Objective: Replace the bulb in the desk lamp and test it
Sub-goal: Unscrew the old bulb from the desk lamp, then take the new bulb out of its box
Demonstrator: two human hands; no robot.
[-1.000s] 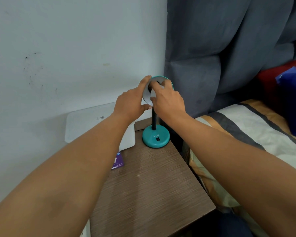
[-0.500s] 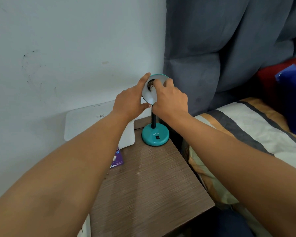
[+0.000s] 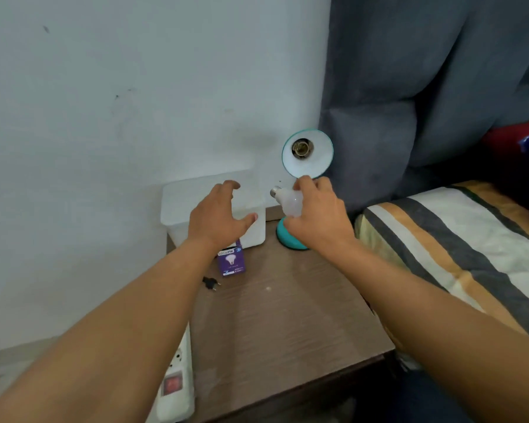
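Note:
A teal desk lamp stands at the back of a brown bedside table (image 3: pixel 287 325). Its round shade (image 3: pixel 308 153) faces me, and the metal socket (image 3: pixel 300 148) inside holds no bulb. My right hand (image 3: pixel 318 218) grips a white bulb (image 3: pixel 290 199) just below the shade, its metal screw base pointing left. It hides most of the teal lamp base (image 3: pixel 289 236). My left hand (image 3: pixel 220 218) hovers empty to the left with fingers spread, over a purple bulb box (image 3: pixel 231 261).
A white box (image 3: pixel 196 196) leans against the wall behind my left hand. A black plug (image 3: pixel 210 283) lies on the table near the purple box. A white power strip (image 3: pixel 177 386) hangs at the table's left side. A bed with a striped cover (image 3: pixel 455 254) lies to the right.
Both hands were at the lamp shade; they have now come down and away. My right hand has drawn the bulb out of the socket, and my left hand has let go of the shade.

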